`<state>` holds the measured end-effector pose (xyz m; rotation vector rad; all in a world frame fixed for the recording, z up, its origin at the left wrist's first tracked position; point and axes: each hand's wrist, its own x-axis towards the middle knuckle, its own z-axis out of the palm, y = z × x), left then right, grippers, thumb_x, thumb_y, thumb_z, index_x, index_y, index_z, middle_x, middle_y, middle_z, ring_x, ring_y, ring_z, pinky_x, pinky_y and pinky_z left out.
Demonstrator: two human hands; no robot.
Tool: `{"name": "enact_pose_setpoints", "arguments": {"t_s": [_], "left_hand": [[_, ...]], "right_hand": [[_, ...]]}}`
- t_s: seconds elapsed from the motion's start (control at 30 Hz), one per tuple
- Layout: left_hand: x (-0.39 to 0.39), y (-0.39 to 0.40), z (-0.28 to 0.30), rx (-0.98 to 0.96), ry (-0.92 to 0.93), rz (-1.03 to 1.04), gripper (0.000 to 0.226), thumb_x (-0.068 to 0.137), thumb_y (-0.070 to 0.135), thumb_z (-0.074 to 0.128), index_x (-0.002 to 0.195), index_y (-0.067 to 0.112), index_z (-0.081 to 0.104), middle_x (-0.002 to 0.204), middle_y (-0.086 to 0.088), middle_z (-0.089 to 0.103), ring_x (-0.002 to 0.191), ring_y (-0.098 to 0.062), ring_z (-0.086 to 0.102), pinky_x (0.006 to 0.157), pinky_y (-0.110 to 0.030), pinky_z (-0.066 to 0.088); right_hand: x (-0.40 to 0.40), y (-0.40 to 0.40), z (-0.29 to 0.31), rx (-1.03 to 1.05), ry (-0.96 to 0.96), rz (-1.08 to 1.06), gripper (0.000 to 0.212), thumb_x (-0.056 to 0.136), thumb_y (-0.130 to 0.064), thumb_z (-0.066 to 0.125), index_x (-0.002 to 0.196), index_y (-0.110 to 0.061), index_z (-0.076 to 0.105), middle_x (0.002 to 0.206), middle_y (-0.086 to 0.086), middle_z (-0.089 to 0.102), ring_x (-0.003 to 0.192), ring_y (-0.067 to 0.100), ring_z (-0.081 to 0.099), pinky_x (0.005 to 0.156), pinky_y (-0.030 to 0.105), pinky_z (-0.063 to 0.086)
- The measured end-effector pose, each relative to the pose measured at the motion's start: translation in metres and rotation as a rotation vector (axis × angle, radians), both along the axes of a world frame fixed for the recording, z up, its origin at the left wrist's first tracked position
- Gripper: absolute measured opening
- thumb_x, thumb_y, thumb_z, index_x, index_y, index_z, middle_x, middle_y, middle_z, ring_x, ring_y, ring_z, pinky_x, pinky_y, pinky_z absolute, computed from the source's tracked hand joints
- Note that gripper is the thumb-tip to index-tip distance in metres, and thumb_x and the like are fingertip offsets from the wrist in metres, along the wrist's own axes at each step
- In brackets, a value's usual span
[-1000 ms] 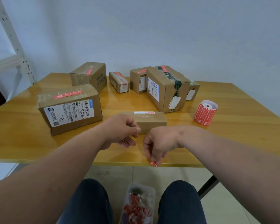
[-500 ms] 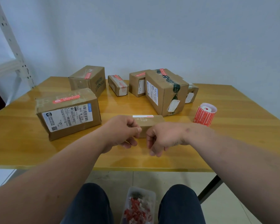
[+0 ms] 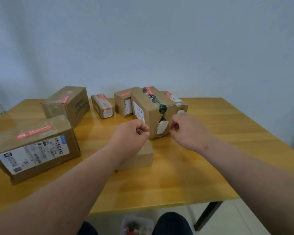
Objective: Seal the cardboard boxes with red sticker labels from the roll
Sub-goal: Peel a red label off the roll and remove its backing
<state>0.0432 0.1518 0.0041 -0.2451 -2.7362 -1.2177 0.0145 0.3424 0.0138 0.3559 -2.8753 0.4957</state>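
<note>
Starting at the left, we see the big box with the shipping label (image 3: 34,146), a red sticker already across its top. Beyond it stands another stickered box (image 3: 67,103), then a small narrow one (image 3: 103,106) and a cluster at the back around the tall box with dark green tape (image 3: 157,111).

Our left hand (image 3: 131,138) is raised over the low plain box (image 3: 139,156), fingers curled and thumb against forefinger. Our right hand (image 3: 187,131) mirrors it, just in front of the tall box. They look set to stretch a sticker between them, but the motion blur hides any sticker, so we cannot tell what either pinch contains. The roll is not in view; the right hand may cover it.

If a sticker is indeed held, we judge the step is laying it on the low box. To do that well, we should keep it taut and level, centre it over the flap seam, land one end first, then smooth along so no crease or bubble forms.

The table (image 3: 210,150) is glossy yellow wood. Behind is a plain pale wall (image 3: 143,39), with tiled floor (image 3: 227,217) below. A clear tub of scraps (image 3: 137,225) sits between our knees.
</note>
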Motion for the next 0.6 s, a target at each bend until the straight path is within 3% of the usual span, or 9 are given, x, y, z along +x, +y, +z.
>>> {"name": "enact_pose_setpoints", "arguments": {"t_s": [0.07,0.23,0.33,0.43,0.6], "left_hand": [[-0.009,0.009,-0.002,-0.022,-0.001,-0.014,0.006,0.093,0.023,0.061,0.095,0.026,0.066,0.083,0.011,0.061,0.074,-0.004,0.055,0.063,-0.016,0.044],[-0.031,0.03,-0.01,-0.072,-0.007,-0.052,0.008,0.093,0.025,0.061,0.1,0.028,0.064,0.084,0.014,0.06,0.074,-0.001,0.054,0.058,-0.009,0.038],[-0.045,0.04,-0.014,-0.093,-0.024,-0.08,0.01,0.093,0.025,0.061,0.102,0.028,0.065,0.085,0.015,0.06,0.076,0.0,0.056,0.056,-0.007,0.04],[-0.055,0.054,-0.017,-0.119,-0.021,-0.135,0.013,0.094,0.024,0.06,0.105,0.026,0.065,0.088,0.016,0.061,0.082,-0.001,0.057,0.063,-0.008,0.043],[-0.072,0.081,-0.021,-0.124,-0.068,-0.233,0.024,0.094,0.023,0.06,0.119,0.025,0.062,0.107,0.011,0.062,0.094,-0.002,0.057,0.073,-0.011,0.043]], "right_hand": [[-0.01,0.02,-0.001,0.009,0.025,-0.103,0.014,0.083,-0.019,0.058,0.094,-0.026,0.055,0.102,-0.003,0.051,0.104,0.021,0.049,0.086,0.037,0.047],[-0.029,0.06,-0.011,-0.033,-0.019,-0.288,0.022,0.084,-0.025,0.056,0.105,-0.023,0.053,0.117,0.003,0.049,0.113,0.027,0.043,0.095,0.039,0.041],[-0.035,0.071,-0.017,-0.017,-0.112,-0.213,0.029,0.083,-0.024,0.059,0.111,-0.023,0.052,0.122,0.003,0.043,0.117,0.027,0.039,0.1,0.042,0.038],[-0.04,0.077,-0.021,-0.003,-0.233,-0.105,0.044,0.078,-0.02,0.067,0.117,-0.025,0.049,0.129,-0.001,0.035,0.122,0.024,0.032,0.104,0.043,0.036],[-0.05,0.083,-0.029,0.052,-0.21,-0.039,0.045,0.076,-0.024,0.072,0.116,-0.031,0.054,0.141,-0.007,0.031,0.132,0.022,0.025,0.109,0.045,0.03]]}}
